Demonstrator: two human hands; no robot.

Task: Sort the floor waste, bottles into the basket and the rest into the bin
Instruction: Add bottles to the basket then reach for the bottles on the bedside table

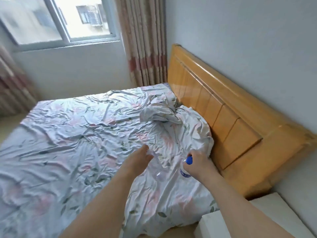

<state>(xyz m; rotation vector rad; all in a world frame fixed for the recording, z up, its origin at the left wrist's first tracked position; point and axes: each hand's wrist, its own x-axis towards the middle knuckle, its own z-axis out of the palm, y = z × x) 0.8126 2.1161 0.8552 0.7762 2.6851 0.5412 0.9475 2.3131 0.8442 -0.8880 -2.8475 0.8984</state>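
1. Two bare forearms reached out over a bed draped in a wrinkled floral sheet [72, 127], as seen from the head camera, which was tilted and slightly blurred.
2. At far left, a striped pink-and-cream curtain [12, 86] hung beside a sliding window [56, 21] that looked onto a neighbouring building.
3. The left hand [139, 159] was extended above the sheet, its fingers curled around the upper part of a clear plastic bottle [157, 167]; the bottle's transparent body was hard to make out against the fabric, its base pointing back toward the person.
4. A second panel of the same striped curtain [145, 43] hung in the corner behind the bed, between the window and the headboard.
5. A bunched heap of white floral bedding [173, 117] lay against the headboard, just beyond both hands.
6. The right hand [199, 164] gripped a second bottle [185, 170] near its neck; its blue cap [189, 160] and a strip of blue label showed beside the thumb, and the bottle was held just above the sheet.
7. The glossy wooden headboard [223, 107] ran along the pale wall at right.
8. At lower right, a white block-shaped object [260, 219] stood beside the bed's corner; what it was could not be told.
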